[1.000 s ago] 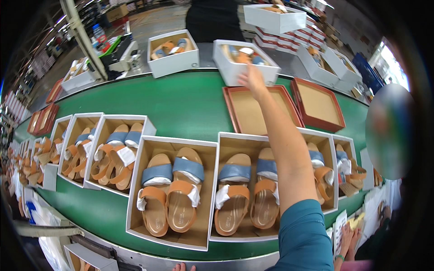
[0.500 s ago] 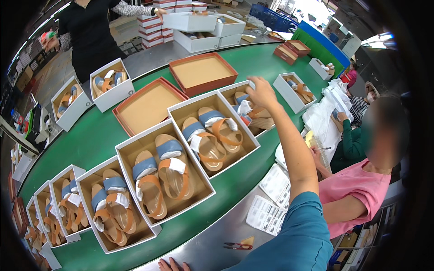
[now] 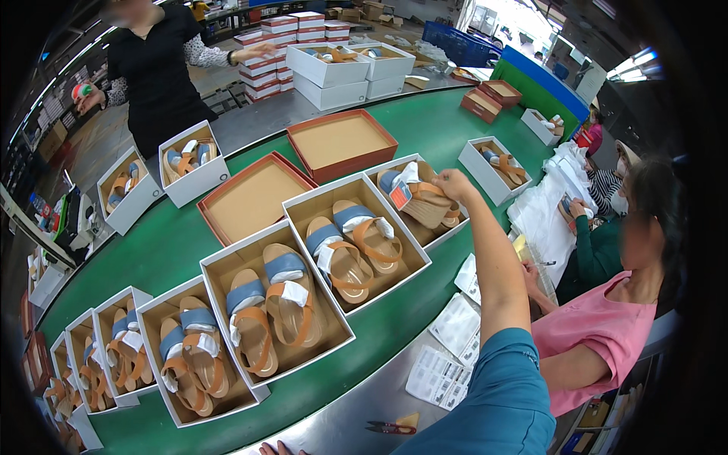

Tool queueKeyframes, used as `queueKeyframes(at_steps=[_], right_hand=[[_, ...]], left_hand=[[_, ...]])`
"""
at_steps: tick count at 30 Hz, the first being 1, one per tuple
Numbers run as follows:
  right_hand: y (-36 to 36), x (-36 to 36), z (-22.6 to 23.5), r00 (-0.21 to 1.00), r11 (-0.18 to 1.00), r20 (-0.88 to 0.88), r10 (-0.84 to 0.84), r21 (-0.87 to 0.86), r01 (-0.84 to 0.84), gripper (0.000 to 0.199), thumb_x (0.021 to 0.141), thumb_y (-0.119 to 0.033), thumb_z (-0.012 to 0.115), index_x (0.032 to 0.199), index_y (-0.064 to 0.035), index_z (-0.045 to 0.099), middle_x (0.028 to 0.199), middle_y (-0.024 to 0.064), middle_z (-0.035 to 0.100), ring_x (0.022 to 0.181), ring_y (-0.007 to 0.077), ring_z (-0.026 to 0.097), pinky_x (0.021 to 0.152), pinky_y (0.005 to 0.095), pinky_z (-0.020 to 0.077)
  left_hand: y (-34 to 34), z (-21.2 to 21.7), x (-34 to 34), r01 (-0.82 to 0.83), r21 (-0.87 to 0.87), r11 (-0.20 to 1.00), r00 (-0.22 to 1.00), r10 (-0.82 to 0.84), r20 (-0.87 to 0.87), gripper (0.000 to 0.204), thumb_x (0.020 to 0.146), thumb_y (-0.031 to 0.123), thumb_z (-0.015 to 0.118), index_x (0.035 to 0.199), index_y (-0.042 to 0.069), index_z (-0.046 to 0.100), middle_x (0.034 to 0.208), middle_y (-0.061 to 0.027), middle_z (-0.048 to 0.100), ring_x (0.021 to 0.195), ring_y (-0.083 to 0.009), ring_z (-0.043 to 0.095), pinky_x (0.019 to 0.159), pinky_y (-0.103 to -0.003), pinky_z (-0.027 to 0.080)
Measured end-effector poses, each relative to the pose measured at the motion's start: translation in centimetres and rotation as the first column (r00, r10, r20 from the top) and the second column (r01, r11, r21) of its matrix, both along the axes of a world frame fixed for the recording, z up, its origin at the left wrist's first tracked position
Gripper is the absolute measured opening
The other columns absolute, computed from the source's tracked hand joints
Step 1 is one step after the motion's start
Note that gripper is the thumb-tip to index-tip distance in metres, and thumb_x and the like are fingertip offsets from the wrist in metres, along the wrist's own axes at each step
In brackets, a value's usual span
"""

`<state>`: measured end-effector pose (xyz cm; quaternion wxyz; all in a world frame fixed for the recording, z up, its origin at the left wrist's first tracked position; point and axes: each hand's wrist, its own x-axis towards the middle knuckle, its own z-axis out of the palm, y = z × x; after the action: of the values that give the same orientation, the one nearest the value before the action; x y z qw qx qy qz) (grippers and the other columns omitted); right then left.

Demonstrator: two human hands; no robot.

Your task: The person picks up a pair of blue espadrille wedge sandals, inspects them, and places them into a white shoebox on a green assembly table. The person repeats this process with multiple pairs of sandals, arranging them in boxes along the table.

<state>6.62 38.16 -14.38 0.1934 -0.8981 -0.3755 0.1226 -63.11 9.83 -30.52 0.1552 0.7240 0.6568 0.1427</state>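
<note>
My right hand is closed on the tan strap of a wedge sandal, which is tilted up within its white box. An orange-red tag and white paper show on it. Beside it stands an open box with a pair of blue-and-tan sandals. Nearer and to the left is another boxed pair. At the lower edge, the fingertips of my left hand rest apart on the metal edge; the rest of that hand is out of view.
Several more shoe boxes line the green belt at left. Red-brown lids lie beyond. Printed sheets and thread snips lie on the metal edge. A co-worker in pink sits at right; another person stands across.
My right hand has gone from the box's far rim to a sandal inside and tilted it up. The person across has let go of a white box, now resting on the stack.
</note>
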Motion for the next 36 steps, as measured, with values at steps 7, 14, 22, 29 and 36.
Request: queueKeyframes(at_steps=[7, 14, 22, 29, 36], right_hand=[[-0.3, -6.5, -6.5, 0.879, 0.981, 0.474, 0.056, -0.189, 0.04, 0.038, 0.081, -0.039, 0.067, 0.107, -0.0114, 0.065, 0.112, 0.0174, 0.065, 0.108, 0.0363, 0.061, 0.094, 0.0534, 0.0432], [0.6, -5.2, -6.2, 0.892, 0.987, 0.438, -0.112, -0.056, 0.151, 0.023, 0.084, -0.023, 0.059, 0.104, -0.0194, 0.071, 0.103, 0.0115, 0.07, 0.1, 0.0296, 0.066, 0.085, 0.0461, 0.0451], [-2.2, -10.8, 5.6, 0.892, 0.969, 0.435, -0.126, 0.245, 0.017, 0.025, 0.087, -0.031, 0.061, 0.094, -0.0082, 0.069, 0.092, 0.0149, 0.07, 0.089, 0.0357, 0.065, 0.074, 0.0473, 0.0492], [-15.6, -24.4, 13.6, 0.955, 0.78, 0.013, 0.296, 0.575, -0.249, 0.02, 0.084, -0.014, 0.065, 0.073, 0.0009, 0.059, 0.059, -0.0007, 0.053, 0.053, 0.0072, 0.047, 0.049, 0.0268, 0.0366], [-26.5, -41.2, 5.6, 0.671, 0.83, -0.519, 0.53, 0.479, -0.285, 0.009, 0.08, -0.009, 0.068, 0.081, -0.0007, 0.071, 0.063, 0.0, 0.06, 0.055, 0.005, 0.051, 0.049, 0.0224, 0.0401]], left_hand=[[-0.1, -0.5, -0.7, -0.035, 0.017, 0.999, 0.999, 0.035, -0.002, 0.058, 0.082, 0.028, 0.065, 0.132, 0.003, 0.053, 0.144, -0.0302, 0.037, 0.132, -0.0482, 0.033, 0.11, -0.056, 0.025], [0.0, 0.0, -1.1, -0.028, 0.014, 1.0, 1.0, 0.028, -0.007, 0.057, 0.082, 0.031, 0.064, 0.13, 0.003, 0.054, 0.144, -0.0297, 0.036, 0.132, -0.0472, 0.034, 0.11, -0.056, 0.026], [-0.9, -0.3, -2.2, -0.025, 0.062, 0.998, 0.999, 0.023, 0.025, 0.058, 0.081, 0.032, 0.065, 0.127, 0.001, 0.053, 0.141, -0.0306, 0.039, 0.129, -0.0474, 0.037, 0.108, -0.056, 0.029], [-0.9, -1.0, -1.3, -0.086, 0.051, 0.995, 0.942, 0.064, 0.331, 0.059, 0.081, 0.028, 0.068, 0.131, 0.002, 0.05, 0.142, -0.029, 0.039, 0.128, -0.0466, 0.039, 0.107, -0.055, 0.031], [-2.0, 9.6, 2.3, 0.492, -0.065, 0.868, 0.301, -0.1, 0.948, 0.076, 0.097, 0.02, 0.052, 0.153, 0.011, 0.002, 0.142, -0.0192, 0.04, 0.122, -0.0286, 0.051, 0.1, -0.041, 0.043]])
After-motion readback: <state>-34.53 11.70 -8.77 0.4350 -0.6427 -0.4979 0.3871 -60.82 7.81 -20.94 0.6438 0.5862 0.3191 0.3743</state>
